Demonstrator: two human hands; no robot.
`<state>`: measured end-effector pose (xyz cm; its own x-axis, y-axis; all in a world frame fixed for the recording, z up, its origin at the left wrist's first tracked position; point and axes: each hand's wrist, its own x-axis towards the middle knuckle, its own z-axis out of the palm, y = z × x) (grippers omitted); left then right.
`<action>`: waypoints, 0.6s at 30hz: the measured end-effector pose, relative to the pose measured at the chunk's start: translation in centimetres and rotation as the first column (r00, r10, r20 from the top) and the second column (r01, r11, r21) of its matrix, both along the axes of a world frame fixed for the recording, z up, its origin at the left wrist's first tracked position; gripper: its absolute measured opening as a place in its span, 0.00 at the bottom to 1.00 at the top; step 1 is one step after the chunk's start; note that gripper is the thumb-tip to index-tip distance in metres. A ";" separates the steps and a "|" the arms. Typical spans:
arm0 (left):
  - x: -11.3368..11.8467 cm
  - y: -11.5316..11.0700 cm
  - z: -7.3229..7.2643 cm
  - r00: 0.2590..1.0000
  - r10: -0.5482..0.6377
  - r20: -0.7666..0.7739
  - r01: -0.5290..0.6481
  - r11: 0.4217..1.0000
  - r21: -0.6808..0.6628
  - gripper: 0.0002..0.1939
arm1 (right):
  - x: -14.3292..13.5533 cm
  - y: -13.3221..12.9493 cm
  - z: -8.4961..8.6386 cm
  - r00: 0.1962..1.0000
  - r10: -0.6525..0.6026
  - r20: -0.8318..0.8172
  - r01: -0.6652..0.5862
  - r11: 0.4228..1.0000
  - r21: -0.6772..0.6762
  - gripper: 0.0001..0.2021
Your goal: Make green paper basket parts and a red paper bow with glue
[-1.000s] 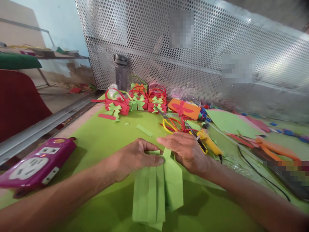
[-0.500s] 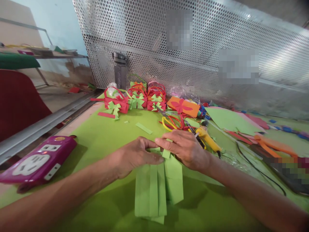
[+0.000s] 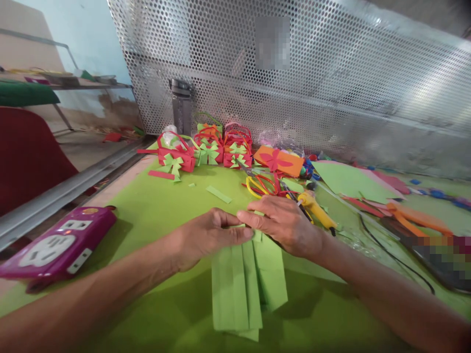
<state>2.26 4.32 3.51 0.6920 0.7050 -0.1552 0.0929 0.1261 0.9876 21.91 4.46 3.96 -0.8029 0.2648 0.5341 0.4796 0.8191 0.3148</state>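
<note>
The left hand (image 3: 206,238) is nearly closed, its thumb pinching the far end of a folded green paper (image 3: 230,294) whose layered strips hang toward the near side, above the table (image 3: 172,211). The right hand (image 3: 285,225) has its fingers bent and close together on a narrow green tab (image 3: 258,236) at the paper's far right; its thumb is hidden. The step in hand looks like folding or pressing this end, and the next move seems to call for a steady left pinch, so the layers stay aligned while the right fingers settle the tab. Farther off lie scissors (image 3: 253,186), with a yellow glue gun (image 3: 317,211) to the right.
</note>
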 end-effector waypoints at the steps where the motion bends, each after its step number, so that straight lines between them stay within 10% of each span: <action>1: 0.0 0.0 -0.1 1.000 0.006 0.004 -0.006 1.000 0.009 0.10 | 0.0 0.0 0.1 1.000 -0.002 0.002 0.002 1.000 -0.010 0.17; 8: 0.2 -0.2 -0.1 0.997 0.068 -0.036 -0.065 0.995 0.075 0.15 | -0.2 -0.2 0.0 0.989 -0.105 -0.105 0.080 0.974 -0.212 0.15; 18: 0.1 -0.6 0.5 0.975 0.195 -0.107 -0.170 0.963 0.210 0.20 | 0.1 -1.2 2.3 0.813 -0.477 -0.335 0.084 0.665 -0.742 0.14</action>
<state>2.38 3.72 3.98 0.5326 0.8429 -0.0767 0.2112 -0.0446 0.9764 21.97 3.23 6.22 -0.3221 0.8660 0.3824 0.6405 0.4968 -0.5857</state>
